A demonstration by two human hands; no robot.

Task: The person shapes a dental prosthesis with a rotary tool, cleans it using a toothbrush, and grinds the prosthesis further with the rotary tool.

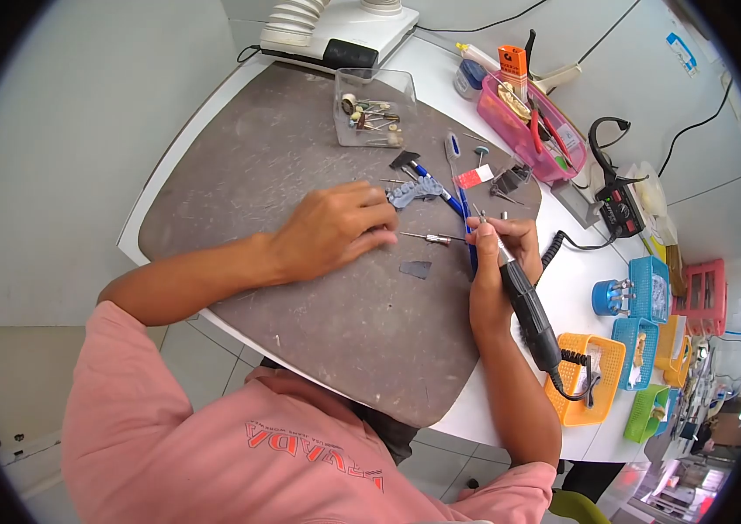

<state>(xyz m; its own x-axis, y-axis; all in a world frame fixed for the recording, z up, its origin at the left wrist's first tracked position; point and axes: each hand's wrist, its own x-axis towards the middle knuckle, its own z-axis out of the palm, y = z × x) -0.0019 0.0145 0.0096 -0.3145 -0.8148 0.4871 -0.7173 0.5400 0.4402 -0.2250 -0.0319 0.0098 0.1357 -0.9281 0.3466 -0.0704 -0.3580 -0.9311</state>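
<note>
My right hand (510,247) is closed around a black and silver rotary handpiece (528,310), its narrow tip pointing up and away from me. Its coiled cord runs off to the right. My left hand (340,223) is over the brown work mat (239,175), fingers loosely bent and thumb apart, with nothing visible between them. Just beyond its fingertips lies a grey dental model piece (417,192); whether they touch is unclear. A thin metal tool (436,238) lies between the hands, near my right fingers. Nearer to me is a small dark flat piece (415,270).
Behind the hands are a blue-handled tool (436,188), a toothbrush (452,147) and a clear box (375,109) of polishing bits. A pink tray (532,131) of tools stands at the back right, beside a black control unit (622,212). Colored baskets (592,375) line the right side.
</note>
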